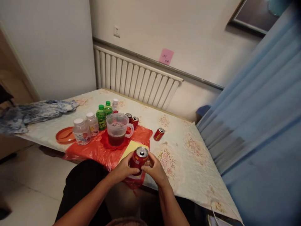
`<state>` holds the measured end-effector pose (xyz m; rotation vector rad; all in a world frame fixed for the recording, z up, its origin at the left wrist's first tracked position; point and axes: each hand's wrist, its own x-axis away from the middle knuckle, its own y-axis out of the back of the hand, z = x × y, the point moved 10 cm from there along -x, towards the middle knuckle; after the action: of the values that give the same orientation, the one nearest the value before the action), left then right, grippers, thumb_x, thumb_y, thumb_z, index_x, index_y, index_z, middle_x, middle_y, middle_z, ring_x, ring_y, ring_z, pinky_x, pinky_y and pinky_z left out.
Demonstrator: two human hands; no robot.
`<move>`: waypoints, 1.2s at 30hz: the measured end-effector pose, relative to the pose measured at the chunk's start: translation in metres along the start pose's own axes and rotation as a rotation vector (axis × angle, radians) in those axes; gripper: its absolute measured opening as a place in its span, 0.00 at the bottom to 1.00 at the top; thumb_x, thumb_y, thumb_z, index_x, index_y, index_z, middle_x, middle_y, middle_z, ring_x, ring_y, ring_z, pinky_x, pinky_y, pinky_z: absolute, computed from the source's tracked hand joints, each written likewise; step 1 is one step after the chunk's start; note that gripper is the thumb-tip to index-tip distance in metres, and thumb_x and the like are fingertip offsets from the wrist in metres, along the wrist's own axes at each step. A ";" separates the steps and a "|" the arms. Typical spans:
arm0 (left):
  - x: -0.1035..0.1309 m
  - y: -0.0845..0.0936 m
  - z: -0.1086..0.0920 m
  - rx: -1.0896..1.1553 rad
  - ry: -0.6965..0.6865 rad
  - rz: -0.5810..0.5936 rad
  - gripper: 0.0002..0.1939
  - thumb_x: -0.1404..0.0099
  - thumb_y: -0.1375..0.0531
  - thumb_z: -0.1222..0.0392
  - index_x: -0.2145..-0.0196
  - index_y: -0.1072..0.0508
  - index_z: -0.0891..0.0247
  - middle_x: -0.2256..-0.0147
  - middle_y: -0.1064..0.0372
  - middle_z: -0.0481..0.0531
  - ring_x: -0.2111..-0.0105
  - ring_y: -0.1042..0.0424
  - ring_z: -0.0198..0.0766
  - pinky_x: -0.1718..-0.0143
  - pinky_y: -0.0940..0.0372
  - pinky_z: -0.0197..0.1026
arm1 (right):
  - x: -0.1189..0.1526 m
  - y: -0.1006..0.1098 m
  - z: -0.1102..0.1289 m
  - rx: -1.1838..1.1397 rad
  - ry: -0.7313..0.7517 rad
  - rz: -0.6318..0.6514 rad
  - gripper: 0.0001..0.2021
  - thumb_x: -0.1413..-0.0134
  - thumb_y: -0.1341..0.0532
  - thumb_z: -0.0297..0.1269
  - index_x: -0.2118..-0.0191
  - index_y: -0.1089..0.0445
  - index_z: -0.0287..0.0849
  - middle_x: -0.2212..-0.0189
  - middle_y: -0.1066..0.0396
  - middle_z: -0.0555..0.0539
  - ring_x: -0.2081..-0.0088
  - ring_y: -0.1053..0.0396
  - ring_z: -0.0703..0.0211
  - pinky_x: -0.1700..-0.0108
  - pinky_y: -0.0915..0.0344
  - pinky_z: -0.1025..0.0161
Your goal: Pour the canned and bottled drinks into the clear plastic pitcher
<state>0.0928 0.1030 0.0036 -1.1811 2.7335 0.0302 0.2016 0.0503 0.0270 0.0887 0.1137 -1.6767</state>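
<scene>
A flower-patterned cloth is spreading under a red plastic sheet [88, 153] and a clear pitcher [117, 130] holding dark liquid. Near the sheet's front edge, a red soda can [139, 161] with a silver top is standing between the left hand [125, 168] and right hand [156, 169], both partly curled, gripping its sides.

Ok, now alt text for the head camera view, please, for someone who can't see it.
Two bare hands, left and right, hold a red can over a flower-patterned tabletop; beyond them, a clear jug of dark liquid sits among bottles and more red cans.
</scene>
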 end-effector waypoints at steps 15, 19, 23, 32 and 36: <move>-0.009 -0.029 -0.002 -0.055 0.006 0.059 0.40 0.49 0.33 0.60 0.40 0.41 0.62 0.40 0.38 0.60 0.44 0.34 0.51 0.41 0.40 0.52 | 0.015 0.038 0.010 0.307 0.010 -0.263 0.31 0.65 0.32 0.28 0.48 0.30 0.44 0.56 0.25 0.48 0.57 0.28 0.52 0.54 0.32 0.58; -0.010 -0.028 0.001 -0.181 -0.014 -0.058 0.38 0.52 0.33 0.65 0.43 0.39 0.62 0.43 0.36 0.60 0.46 0.33 0.51 0.42 0.40 0.53 | 0.017 0.049 0.011 0.363 -0.001 -0.405 0.30 0.65 0.32 0.31 0.49 0.30 0.42 0.57 0.24 0.46 0.57 0.28 0.50 0.54 0.31 0.58; -0.011 -0.030 0.005 -0.283 -0.025 -0.125 0.36 0.52 0.33 0.64 0.45 0.38 0.62 0.47 0.33 0.58 0.47 0.32 0.50 0.44 0.39 0.52 | 0.021 0.053 0.009 0.396 -0.022 -0.475 0.28 0.65 0.32 0.32 0.51 0.30 0.41 0.58 0.24 0.46 0.57 0.28 0.50 0.54 0.31 0.57; -0.022 -0.046 0.008 -0.307 -0.051 -0.046 0.31 0.48 0.33 0.62 0.47 0.37 0.62 0.48 0.31 0.57 0.49 0.31 0.49 0.44 0.38 0.51 | 0.022 0.061 0.002 0.348 -0.055 -0.390 0.28 0.66 0.32 0.30 0.52 0.29 0.43 0.59 0.24 0.48 0.58 0.28 0.51 0.57 0.30 0.59; -0.033 -0.049 0.029 -0.326 -0.032 -0.017 0.35 0.50 0.33 0.61 0.44 0.38 0.63 0.46 0.33 0.59 0.47 0.32 0.50 0.43 0.39 0.51 | 0.023 0.078 -0.005 0.390 -0.064 -0.469 0.27 0.67 0.31 0.31 0.53 0.29 0.42 0.62 0.23 0.48 0.61 0.27 0.52 0.60 0.30 0.60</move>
<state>0.1542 0.0957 -0.0177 -1.2663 2.7608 0.5058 0.2770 0.0199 0.0174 0.3208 -0.2621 -2.1508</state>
